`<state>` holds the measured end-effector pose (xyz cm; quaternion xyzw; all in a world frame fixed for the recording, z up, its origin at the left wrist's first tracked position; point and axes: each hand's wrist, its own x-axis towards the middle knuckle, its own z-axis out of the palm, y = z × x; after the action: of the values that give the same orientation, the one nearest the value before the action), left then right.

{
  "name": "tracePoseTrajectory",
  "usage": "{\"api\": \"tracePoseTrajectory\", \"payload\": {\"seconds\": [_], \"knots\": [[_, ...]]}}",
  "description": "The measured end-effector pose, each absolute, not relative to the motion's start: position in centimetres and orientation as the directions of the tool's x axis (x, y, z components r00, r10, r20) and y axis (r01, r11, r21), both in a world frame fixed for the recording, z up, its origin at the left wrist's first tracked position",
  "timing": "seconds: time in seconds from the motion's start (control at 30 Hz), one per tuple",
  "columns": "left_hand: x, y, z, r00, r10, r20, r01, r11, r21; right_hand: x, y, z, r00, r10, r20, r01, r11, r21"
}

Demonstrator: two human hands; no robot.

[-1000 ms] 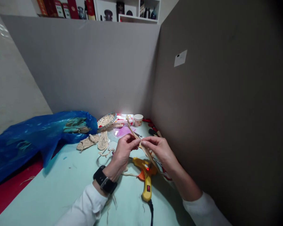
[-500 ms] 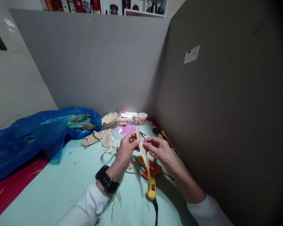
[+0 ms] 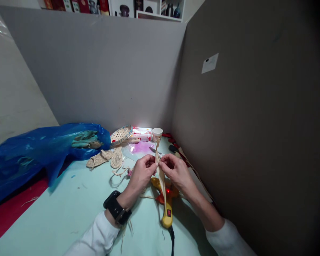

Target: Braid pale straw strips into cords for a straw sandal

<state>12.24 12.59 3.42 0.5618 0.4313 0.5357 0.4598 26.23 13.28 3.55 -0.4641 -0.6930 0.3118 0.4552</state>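
Observation:
A long, pale beige strip, like dried husk (image 3: 161, 180), hangs lengthwise between my hands, its narrow twisted end pointing away from me. My left hand (image 3: 144, 169) pinches its left edge between thumb and fingers. From the other side my right hand (image 3: 174, 169) pinches it at about the same height, the fingertips of both hands nearly meeting. Below the strip lies a yellow and orange glue gun (image 3: 166, 217) with a red light lit and a black cord running toward me. The strip and my right hand hide part of it.
A blue plastic bag (image 3: 50, 140) with greenish husks lies at the left. Behind my hands are braided cord bundles (image 3: 116, 157), a woven basket (image 3: 122, 134), a box (image 3: 142, 134) and a paper cup (image 3: 157, 134). A grey partition (image 3: 242, 124) rises close on the right.
My fingertips have come closer together on the strip, my right hand shifting left toward my left hand. The view has turned slightly to the right.

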Motion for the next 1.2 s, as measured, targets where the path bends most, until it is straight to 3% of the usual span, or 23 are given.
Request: {"api": "tracePoseTrajectory", "payload": {"seconds": [0.3,0.63,0.93,1.07,1.2], "knots": [[12.2,12.6,3.1,0.027,0.978,0.205,0.090,-0.207,0.974,25.9,13.5,2.7,-0.156,0.926,0.345,0.263,0.375,-0.889],[12.4,12.7,2.9,0.066,0.982,0.175,0.009,-0.176,0.984,25.9,14.1,1.8,-0.167,0.954,0.250,0.143,0.274,-0.951],[12.3,12.5,2.8,-0.087,0.969,0.232,0.013,-0.232,0.973,24.4,12.2,3.1,-0.191,0.934,0.303,0.294,0.349,-0.890],[12.4,12.5,2.9,-0.168,0.959,0.230,-0.026,-0.238,0.971,23.6,11.0,3.4,-0.302,0.892,0.337,0.419,0.441,-0.793],[12.5,12.3,3.0,-0.217,0.955,0.205,-0.102,-0.231,0.968,23.4,10.6,3.3,-0.376,0.870,0.318,0.396,0.461,-0.794]]}}
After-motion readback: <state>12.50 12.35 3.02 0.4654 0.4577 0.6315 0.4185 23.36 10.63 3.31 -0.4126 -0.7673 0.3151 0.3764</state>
